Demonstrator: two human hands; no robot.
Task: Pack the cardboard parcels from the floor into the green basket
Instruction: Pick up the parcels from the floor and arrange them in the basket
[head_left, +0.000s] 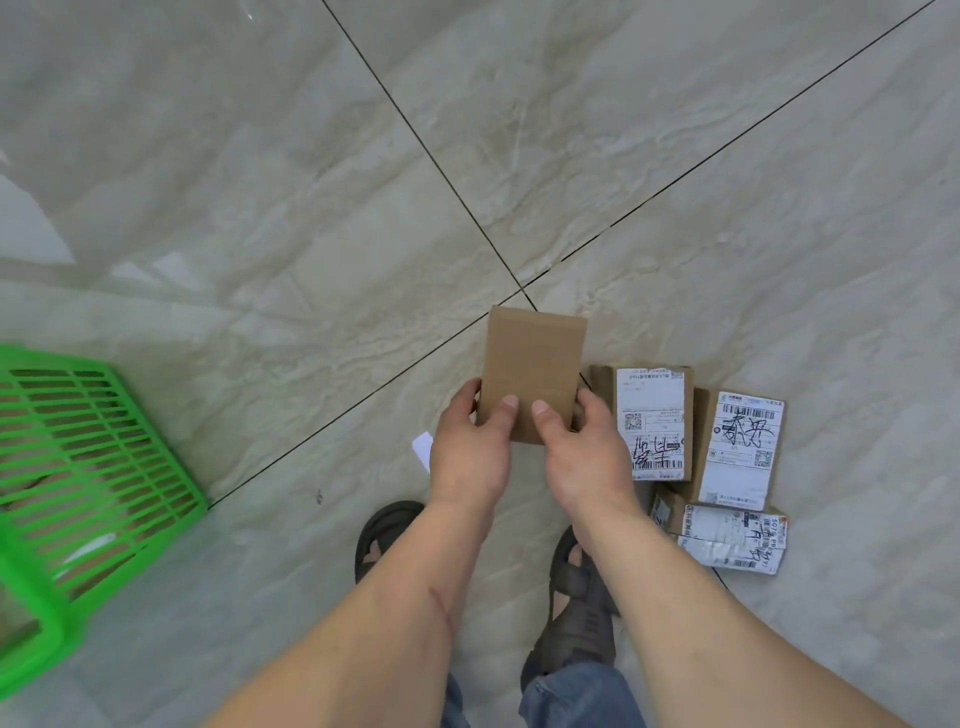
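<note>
Left hand (470, 457) and right hand (582, 457) both clasp 1 plain brown cardboard parcel (530, 371) above the floor. 3 labelled cardboard parcels (727, 457) lie right; green slatted plastic basket (78, 499) sits left.

An indoor room with a polished floor (311, 208) of large marble-patterned tiles and dark grout lines is shown; whether it is a home, a shop or a parcel point cannot be told. Small cardboard parcels (696, 457) with printed shipping labels are laid on the tiles, and a green plastic basket (78, 467) is set nearby. Sandals (576, 597) and jeans are worn.
</note>
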